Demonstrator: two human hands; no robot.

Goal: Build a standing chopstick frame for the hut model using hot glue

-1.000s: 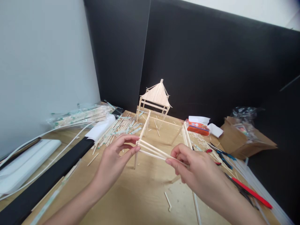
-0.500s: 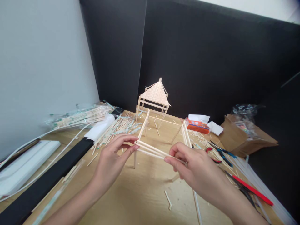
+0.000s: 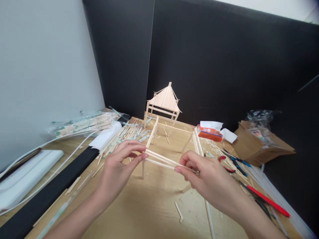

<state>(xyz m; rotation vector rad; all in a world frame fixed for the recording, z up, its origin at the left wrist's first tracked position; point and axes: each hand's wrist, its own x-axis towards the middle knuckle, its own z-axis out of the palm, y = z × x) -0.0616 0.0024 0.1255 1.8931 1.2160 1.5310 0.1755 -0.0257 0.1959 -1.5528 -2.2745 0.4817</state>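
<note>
A square frame of thin wooden sticks (image 3: pixel 174 142) stands on short legs on the wooden table (image 3: pixel 154 212). Its near rail (image 3: pixel 160 159) is a bundle of several sticks. My left hand (image 3: pixel 119 171) pinches the left end of that rail between thumb and fingers. My right hand (image 3: pixel 203 177) pinches its right end, fingers curled around the sticks. Behind the frame stands a small finished stick hut with a peaked roof (image 3: pixel 164 101).
Loose sticks and bagged bundles (image 3: pixel 87 124) lie at the left beside a black bar (image 3: pixel 50 191) and a white tray (image 3: pixel 25 176). On the right lie pliers and cutters (image 3: pixel 236 164), a red tool (image 3: pixel 267 200), a tissue pack (image 3: pixel 210 132) and a cardboard box (image 3: pixel 261 146).
Both hands keep their pinch on the near rail; the view has shifted a little, and the hands and rail sit slightly higher.
</note>
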